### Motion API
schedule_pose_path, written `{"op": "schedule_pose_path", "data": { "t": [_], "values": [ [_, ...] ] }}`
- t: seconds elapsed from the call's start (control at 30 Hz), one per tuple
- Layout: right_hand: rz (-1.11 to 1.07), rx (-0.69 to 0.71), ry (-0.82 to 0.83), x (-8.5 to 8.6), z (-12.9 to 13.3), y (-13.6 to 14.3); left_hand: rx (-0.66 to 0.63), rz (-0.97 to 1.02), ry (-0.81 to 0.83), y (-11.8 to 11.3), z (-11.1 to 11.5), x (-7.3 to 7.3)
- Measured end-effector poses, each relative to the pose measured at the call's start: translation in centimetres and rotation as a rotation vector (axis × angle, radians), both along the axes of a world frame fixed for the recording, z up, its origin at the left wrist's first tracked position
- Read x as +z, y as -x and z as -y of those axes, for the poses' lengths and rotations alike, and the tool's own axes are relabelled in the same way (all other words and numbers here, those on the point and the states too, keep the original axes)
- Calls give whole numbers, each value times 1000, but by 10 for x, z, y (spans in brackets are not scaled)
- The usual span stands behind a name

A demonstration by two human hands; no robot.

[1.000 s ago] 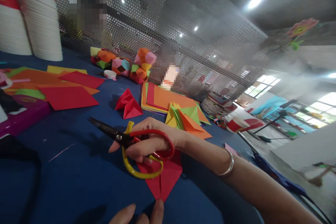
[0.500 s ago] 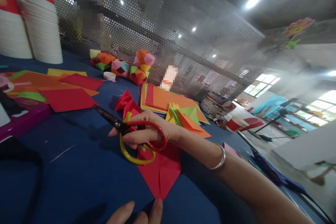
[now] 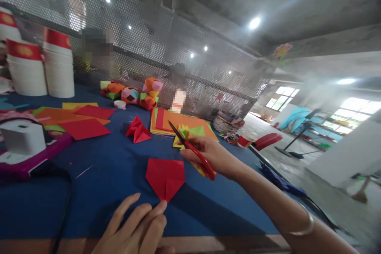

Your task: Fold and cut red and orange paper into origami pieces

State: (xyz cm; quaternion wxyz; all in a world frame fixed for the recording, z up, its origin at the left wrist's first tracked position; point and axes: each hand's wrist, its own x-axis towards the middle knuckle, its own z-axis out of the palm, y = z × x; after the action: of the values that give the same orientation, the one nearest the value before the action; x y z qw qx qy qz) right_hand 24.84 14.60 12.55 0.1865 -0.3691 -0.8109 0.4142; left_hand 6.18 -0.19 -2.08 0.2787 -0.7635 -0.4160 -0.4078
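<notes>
Left hand (image 3: 133,226), fingers loosely spread, presses the near tip of the folded red five-sided paper (image 3: 165,174) at near centre, seemingly steadying it, while the right hand (image 3: 214,154) wraps red-handled, black-bladed metal scissors (image 3: 199,154) beyond, to the right.

You can't read any txt here. Cups (image 3: 25,77), L by tbl's (image 3: 104,174) far edge: round gold mark (image 3: 25,50) on red, too blurry for you. Pwr strip (image 3: 61,143), L btwn far & near edges: nothing legible.
</notes>
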Motion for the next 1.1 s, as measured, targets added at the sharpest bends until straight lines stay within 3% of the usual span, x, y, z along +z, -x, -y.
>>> {"op": "schedule_pose_path", "data": {
  "t": [0.13, 0.2, 0.33, 0.47, 0.6, 0.7, 0.77, 0.9, 0.97, 1.1],
  "values": [
    [318, -251, -388, -6, 19, -81, -53, 18, 52, 6, 6, 20],
    [472, -365, -492, -12, 28, -116, -38, 86, 79, 5, 8, 30],
    [696, -555, -527, -23, 38, -160, -12, 101, 145, 1, 8, 43],
    [890, -667, -498, -33, 41, -170, 9, 41, 211, 0, -5, 47],
    [934, -709, -487, -35, 49, -157, 121, -42, 526, 1, -19, 58],
    [985, -735, -599, -22, 61, -128, 215, -92, 738, 3, -23, 70],
    [907, -689, -697, -11, 68, -100, 243, -113, 779, 5, -25, 75],
    [512, -201, -581, -3, 57, -39, 216, -154, 709, 10, -30, 69],
    [435, -120, -475, -9, 39, -14, 141, -204, 622, 13, -32, 63],
    [391, -78, -413, -29, 3, 16, -49, -334, 411, 18, -34, 57]
  ]
}}
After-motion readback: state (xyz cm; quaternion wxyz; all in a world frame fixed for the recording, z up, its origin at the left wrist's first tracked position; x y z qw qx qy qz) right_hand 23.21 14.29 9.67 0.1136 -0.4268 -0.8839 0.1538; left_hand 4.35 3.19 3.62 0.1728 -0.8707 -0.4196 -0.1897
